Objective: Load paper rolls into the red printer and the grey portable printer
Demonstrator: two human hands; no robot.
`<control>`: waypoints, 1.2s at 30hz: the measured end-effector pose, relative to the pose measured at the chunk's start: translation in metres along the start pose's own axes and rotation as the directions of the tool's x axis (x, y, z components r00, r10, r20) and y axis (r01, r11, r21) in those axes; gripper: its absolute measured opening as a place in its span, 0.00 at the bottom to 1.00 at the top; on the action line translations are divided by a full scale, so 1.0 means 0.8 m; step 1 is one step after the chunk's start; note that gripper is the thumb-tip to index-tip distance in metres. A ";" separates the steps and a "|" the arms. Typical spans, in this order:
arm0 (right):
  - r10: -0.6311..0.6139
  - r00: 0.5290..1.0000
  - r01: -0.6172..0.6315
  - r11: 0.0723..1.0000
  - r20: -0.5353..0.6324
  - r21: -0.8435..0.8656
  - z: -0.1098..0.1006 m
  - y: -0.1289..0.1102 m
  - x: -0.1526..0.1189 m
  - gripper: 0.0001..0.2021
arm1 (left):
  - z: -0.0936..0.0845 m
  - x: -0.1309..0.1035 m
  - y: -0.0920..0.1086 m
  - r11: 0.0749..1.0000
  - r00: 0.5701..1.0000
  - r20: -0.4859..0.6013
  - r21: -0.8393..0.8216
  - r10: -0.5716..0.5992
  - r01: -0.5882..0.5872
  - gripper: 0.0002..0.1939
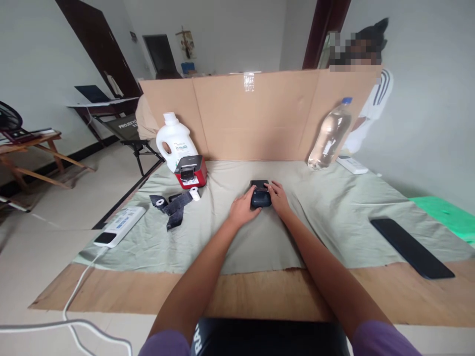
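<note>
A small black device [261, 198], which looks like a portable receipt printer, rests on the grey-green cloth in the middle of the table. Its back part looks flat and its front part rounded. My left hand [245, 206] grips the left side, with the thumb on the near edge. From the right, my right hand [277, 198] holds the other side, fingers reaching over the top. To the left stands a red and black printer [191, 173]. Near it lie a white paper roll [194, 194] and dark unrolled strips [175, 206].
A cardboard panel [252, 118] stands across the back. Before it are a white jug [177, 141] and a leaning clear bottle [331, 136]. A white power strip [120, 226] lies left, a black slab [411, 247] right. Behind the panel is a person [374, 99].
</note>
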State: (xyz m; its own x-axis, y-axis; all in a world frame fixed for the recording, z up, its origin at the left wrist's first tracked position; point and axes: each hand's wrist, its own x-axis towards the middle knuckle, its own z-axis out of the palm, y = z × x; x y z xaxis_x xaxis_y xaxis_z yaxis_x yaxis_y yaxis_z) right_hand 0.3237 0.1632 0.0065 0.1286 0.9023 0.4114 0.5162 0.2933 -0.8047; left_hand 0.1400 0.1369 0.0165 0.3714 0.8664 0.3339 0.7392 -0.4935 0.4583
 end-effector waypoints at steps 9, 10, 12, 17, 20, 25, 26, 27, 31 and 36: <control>-0.155 0.980 0.137 0.980 -0.122 -0.144 -0.007 -0.008 -0.018 0.29 | -0.001 -0.006 -0.009 0.988 0.998 -0.066 -0.150 0.016 -0.025 0.50; -0.186 0.978 0.165 0.969 -0.097 -0.186 -0.007 -0.010 -0.019 0.31 | -0.001 -0.006 -0.009 0.988 0.997 -0.070 -0.152 0.028 -0.039 0.49; -0.221 0.974 0.198 0.938 -0.052 -0.284 -0.008 -0.016 -0.022 0.33 | -0.002 -0.007 -0.009 0.987 0.996 -0.078 -0.150 0.042 -0.054 0.49; -0.206 0.976 0.214 0.831 0.073 -0.513 -0.010 -0.030 -0.015 0.30 | -0.001 -0.008 -0.010 0.983 0.996 -0.090 -0.184 -0.005 -0.012 0.49; -0.179 0.971 0.238 0.781 0.157 -0.577 -0.014 -0.036 -0.007 0.26 | 0.000 -0.009 -0.010 0.980 0.997 -0.075 -0.201 -0.017 0.001 0.50; -0.184 0.955 0.289 0.750 0.232 -0.595 -0.028 -0.034 -0.013 0.28 | -0.001 -0.007 -0.010 0.979 0.998 -0.060 -0.206 -0.017 0.004 0.49; -0.194 0.953 0.298 0.750 0.233 -0.591 -0.030 -0.032 -0.017 0.29 | -0.001 -0.006 -0.010 0.979 0.998 -0.054 -0.206 -0.014 0.003 0.49; -0.204 0.953 0.300 0.754 0.225 -0.585 -0.033 -0.029 -0.019 0.31 | -0.001 -0.006 -0.010 0.978 0.999 -0.049 -0.206 -0.011 0.001 0.49; -0.225 0.960 0.279 0.795 0.166 -0.538 -0.040 -0.019 -0.020 0.33 | 0.001 -0.008 -0.010 0.976 0.999 -0.046 -0.217 -0.012 0.002 0.48; -0.060 0.994 0.082 0.958 0.089 -0.276 -0.034 -0.014 -0.001 0.28 | 0.009 0.006 -0.020 0.910 0.987 -0.014 -0.388 -0.163 0.145 0.41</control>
State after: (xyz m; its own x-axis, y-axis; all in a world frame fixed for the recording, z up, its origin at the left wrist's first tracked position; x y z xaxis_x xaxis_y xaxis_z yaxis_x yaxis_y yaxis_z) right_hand 0.3406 0.1507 0.0272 0.0217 0.9077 0.4191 0.7383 0.2681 -0.6189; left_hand 0.1342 0.1494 0.0049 0.2384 0.9340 0.2660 0.5083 -0.3534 0.7853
